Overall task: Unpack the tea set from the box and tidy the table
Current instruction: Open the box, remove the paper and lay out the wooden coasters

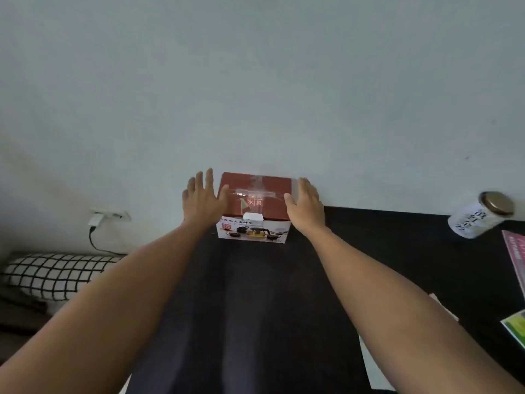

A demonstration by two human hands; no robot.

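A red tea set box [255, 203] with a taped top and a white front showing pictures of a teapot and cups stands on the black table [383, 251], against the wall. The box is closed. My left hand [203, 199] is at the box's left side, fingers spread, thumb touching the top edge. My right hand [305, 201] lies against the right side with fingers extended along it. Both arms are stretched out forward.
A white jar with a gold lid [480, 216] stands at the right by the wall. Pink [514, 257] and green [515, 327] leaflets lie at the table's right edge. A checked pillow [54, 274] and a wall socket with a plugged cable [99, 218] are at left.
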